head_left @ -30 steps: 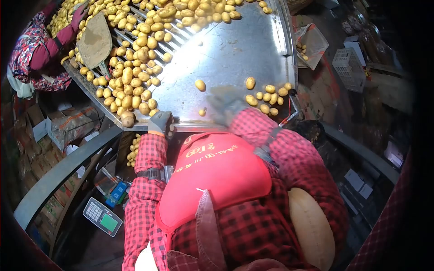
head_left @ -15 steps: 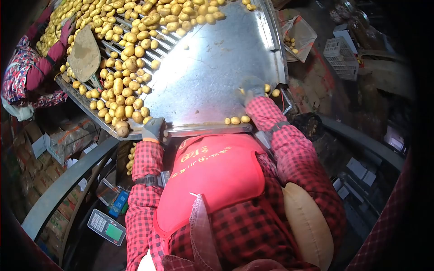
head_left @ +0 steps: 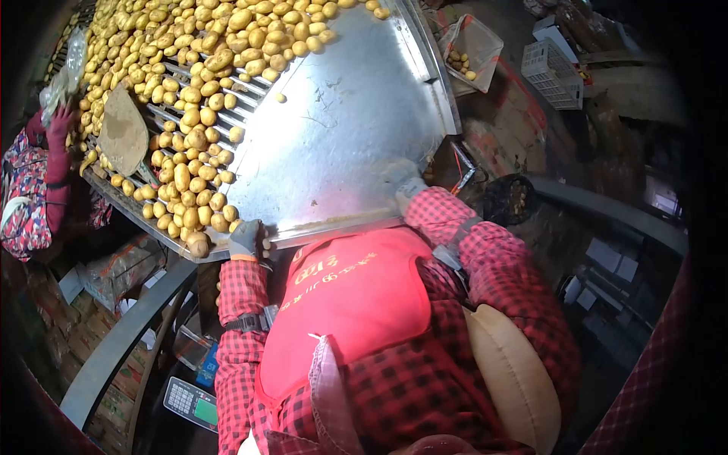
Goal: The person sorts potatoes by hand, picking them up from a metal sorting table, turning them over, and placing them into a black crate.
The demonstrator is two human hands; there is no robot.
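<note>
My left hand [head_left: 245, 240], in a grey glove, rests at the front rim of the metal sorting table [head_left: 334, 129] with its fingers curled over the edge. Potatoes [head_left: 182, 177] lie heaped just beyond it on the slatted part, one larger brownish potato [head_left: 198, 244] close by at the corner. Over the right side of the smooth metal sheet is my right hand [head_left: 402, 179], also gloved and smeared by motion, near the table's right front corner. What its fingers do is hidden by the blur. A flat brown scoop-shaped board [head_left: 123, 130] stands among the potatoes to the left.
At the left, a co-worker's hand [head_left: 59, 125] is by a clear plastic bag [head_left: 68, 72]. Right of the table are a white bin [head_left: 485, 49] with potatoes, a white crate [head_left: 552, 74] and a dark bucket [head_left: 509, 199]. A scale display [head_left: 191, 403] sits below left.
Several small potatoes by the front rim and right corner are gone from the metal sheet. My right hand has shifted slightly; the left stays at the rim. A plastic bag now shows by the co-worker's hand.
</note>
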